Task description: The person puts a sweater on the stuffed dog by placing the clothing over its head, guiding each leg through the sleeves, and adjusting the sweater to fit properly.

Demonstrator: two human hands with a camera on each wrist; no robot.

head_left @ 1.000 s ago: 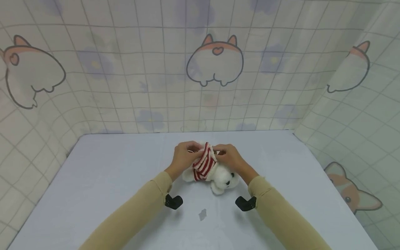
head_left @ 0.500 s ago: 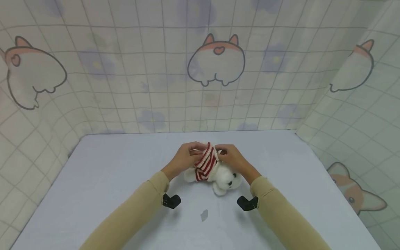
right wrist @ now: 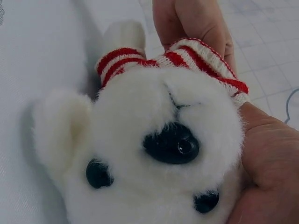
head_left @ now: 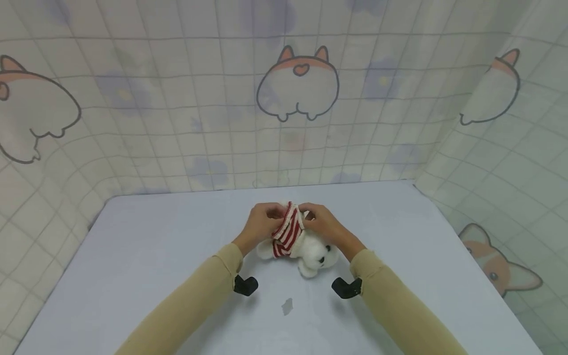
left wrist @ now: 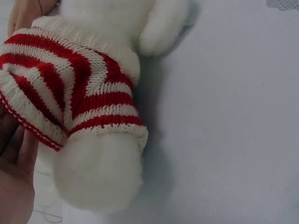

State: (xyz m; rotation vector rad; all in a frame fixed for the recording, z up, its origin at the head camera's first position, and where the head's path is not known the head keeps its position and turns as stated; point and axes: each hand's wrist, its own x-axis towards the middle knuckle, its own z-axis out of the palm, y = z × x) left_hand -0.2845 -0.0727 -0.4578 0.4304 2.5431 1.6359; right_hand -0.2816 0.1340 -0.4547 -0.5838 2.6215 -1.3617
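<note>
A white plush bear (head_left: 315,252) lies on the table with its head to the right, dressed in a red-and-white striped knitted sweater (head_left: 289,231). My left hand (head_left: 263,222) grips the sweater's hem; in the left wrist view its fingers (left wrist: 14,140) go behind the lifted edge, so their tips are hidden. At the collar end, my right hand (head_left: 326,224) pinches the knit between thumb and fingers. The right wrist view has the bear's face (right wrist: 159,140) close up, the right hand (right wrist: 268,163) beside it and its fingers mostly hidden behind.
The white table (head_left: 155,266) has a small grey mark (head_left: 287,306) in front of the bear. A grid-patterned curtain (head_left: 199,123) with corgi prints stands behind and at both sides. Black camera mounts (head_left: 246,286) jut from both wrists.
The head view has shifted slightly. Both hands keep hold of the sweater, and the bear stays in nearly the same place.
</note>
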